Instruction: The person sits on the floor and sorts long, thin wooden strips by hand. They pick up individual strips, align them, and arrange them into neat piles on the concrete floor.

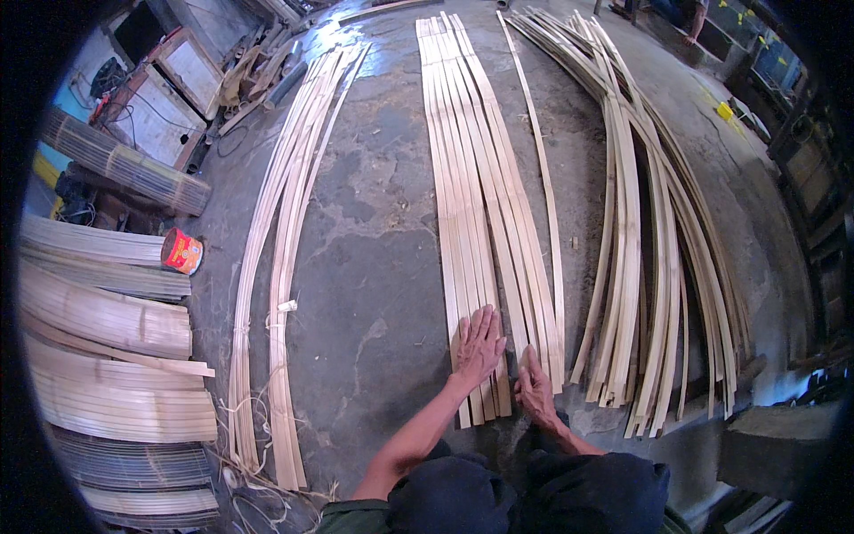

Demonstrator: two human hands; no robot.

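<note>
Long pale bamboo slats [457, 178] lie side by side on the floor, running away from me. My left hand [480, 345] rests flat on their near part, fingers stretched forward and holding nothing. Close to its right, my right hand [535, 392] is at the near ends of the slats to the right of a narrow gap. Its fingers are curled in a closed grip at a slat end, which they partly hide. A single slat [536, 147] lies along the right side of the row, separated from it at the far end.
Two narrow slat bundles [283, 258] lie to the left, with loose strings near their ends. A large loose pile of slats [627, 222] fans out at right. Rolled slat mats [116, 392] and a red tin [182, 252] line the left side. Another person's hand [690, 40] shows far right.
</note>
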